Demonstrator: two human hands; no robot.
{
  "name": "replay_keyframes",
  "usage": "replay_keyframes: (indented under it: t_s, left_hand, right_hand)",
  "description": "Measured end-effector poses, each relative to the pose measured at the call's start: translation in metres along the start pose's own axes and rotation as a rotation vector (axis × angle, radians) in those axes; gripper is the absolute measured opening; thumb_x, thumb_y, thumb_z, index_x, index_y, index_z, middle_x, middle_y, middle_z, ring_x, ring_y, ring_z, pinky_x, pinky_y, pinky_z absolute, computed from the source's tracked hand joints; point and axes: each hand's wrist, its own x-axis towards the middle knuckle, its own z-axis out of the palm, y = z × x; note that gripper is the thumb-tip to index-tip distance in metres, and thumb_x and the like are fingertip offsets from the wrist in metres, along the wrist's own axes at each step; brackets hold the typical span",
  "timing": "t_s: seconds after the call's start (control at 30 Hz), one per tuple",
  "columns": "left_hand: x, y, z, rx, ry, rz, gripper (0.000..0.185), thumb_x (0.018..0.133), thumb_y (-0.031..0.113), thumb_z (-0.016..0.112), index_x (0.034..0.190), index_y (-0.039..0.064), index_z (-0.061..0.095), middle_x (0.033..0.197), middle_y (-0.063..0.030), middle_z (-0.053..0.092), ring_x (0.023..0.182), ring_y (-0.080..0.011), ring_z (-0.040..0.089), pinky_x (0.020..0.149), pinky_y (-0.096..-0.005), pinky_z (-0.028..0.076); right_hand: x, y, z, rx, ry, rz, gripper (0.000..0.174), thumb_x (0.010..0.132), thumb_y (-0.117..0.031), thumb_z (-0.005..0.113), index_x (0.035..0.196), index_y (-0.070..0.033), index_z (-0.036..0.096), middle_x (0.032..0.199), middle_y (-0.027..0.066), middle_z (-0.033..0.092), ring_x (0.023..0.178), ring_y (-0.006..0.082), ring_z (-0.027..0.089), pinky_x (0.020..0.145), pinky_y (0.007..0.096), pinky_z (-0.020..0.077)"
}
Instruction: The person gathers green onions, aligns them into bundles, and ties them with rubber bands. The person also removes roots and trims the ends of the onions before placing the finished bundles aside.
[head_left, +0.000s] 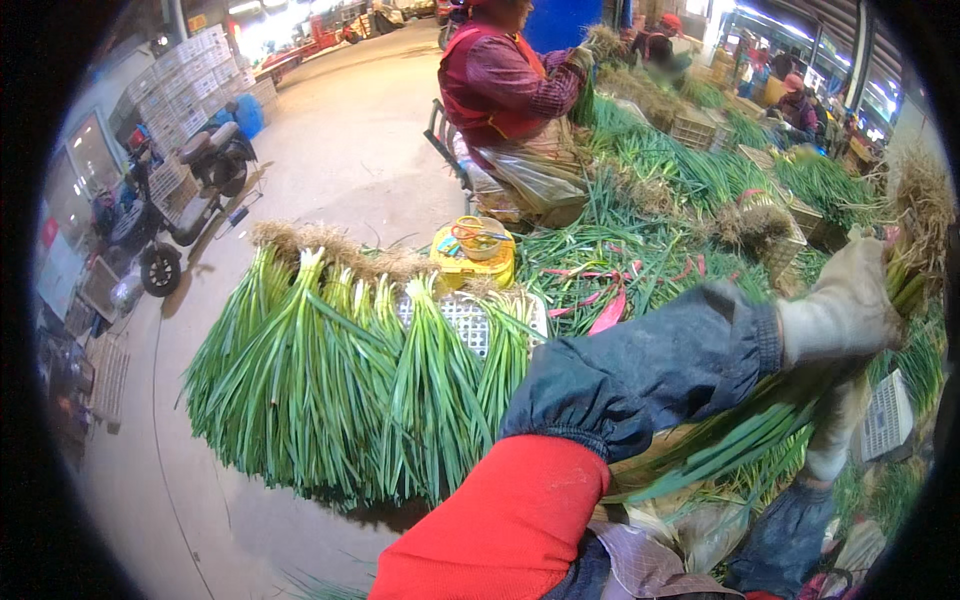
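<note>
My left hand (847, 304), in a whitish work glove, is closed around a bundle of long green allium stalks (720, 442) at the right, just under its shaggy roots (922, 210). Below it, my right hand (836, 427), gloved too, lies against the same bundle, partly hidden by stalks; its fingers cannot be made out. The leaves trail down towards my lap. At the left, several bundles of the same plants (315, 375) lie with roots away from me on a white plastic crate (469, 322), leaves hanging over the edge.
Behind the crate is a yellow stool (472, 259) bearing a small bowl and orange-handled scissors. Loose stalks with pink ribbon (611, 304) lie beside it. A co-worker (510, 97) in a red vest sits beyond, handling a bundle. Scooters (202, 180) and stacked crates (180, 82) stand at the left.
</note>
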Motion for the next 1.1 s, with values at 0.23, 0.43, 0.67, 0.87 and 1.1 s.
replay_keyframes:
  t_s: [0.23,0.43,0.67,0.87,1.1]
  left_hand:
    - [-0.015,0.125,-0.071,0.401,-0.068,-0.316,0.034,0.083,0.013,0.079,0.106,-0.009,0.067,0.103,-0.0190,0.070,0.094,-0.0329,0.070,0.084,-0.0409,0.059]
    - [-0.058,0.228,-0.129,0.711,-0.111,-0.428,0.031,0.084,0.016,0.079,0.103,-0.006,0.069,0.098,-0.0165,0.071,0.089,-0.0282,0.070,0.079,-0.0376,0.059]
    - [-0.130,0.278,-0.181,0.890,-0.015,-0.538,0.028,0.084,0.019,0.080,0.099,-0.004,0.071,0.092,-0.0137,0.072,0.083,-0.0227,0.071,0.074,-0.0338,0.058]
    - [-0.220,0.284,-0.276,0.975,0.272,-0.784,0.026,0.085,0.021,0.081,0.096,-0.002,0.073,0.087,-0.0113,0.073,0.078,-0.0180,0.071,0.069,-0.0305,0.057]
    - [-0.335,0.099,-0.442,0.871,0.538,-1.337,0.029,0.084,0.025,0.082,0.098,0.000,0.074,0.090,-0.0097,0.072,0.078,-0.0168,0.066,0.071,-0.0309,0.056]
  right_hand:
    - [-0.057,-0.048,0.100,0.369,-0.198,0.427,0.095,0.070,-0.004,0.078,0.156,0.000,0.038,0.147,0.0153,0.056,0.132,0.0275,0.055,0.117,0.0408,0.0409]
    - [-0.070,-0.014,0.114,0.507,-0.356,0.377,0.104,0.079,-0.007,0.079,0.166,-0.008,0.023,0.156,0.0123,0.040,0.134,0.0232,0.050,0.110,0.0369,0.0464]
    - [-0.072,0.019,0.085,0.437,-0.257,0.412,0.097,0.093,-0.055,0.073,0.163,-0.006,0.027,0.152,0.0240,0.044,0.118,0.0227,0.062,0.108,0.0390,0.0468]
    - [-0.080,0.050,0.091,0.559,-0.202,0.568,0.095,0.094,-0.052,0.073,0.163,-0.006,0.027,0.151,0.0235,0.045,0.115,0.0281,0.065,0.106,0.0420,0.0498]
    - [-0.120,0.095,0.025,0.295,-0.046,0.733,0.090,0.096,-0.054,0.069,0.163,-0.008,0.028,0.149,0.0240,0.044,0.118,0.0309,0.059,0.104,0.0441,0.0510]
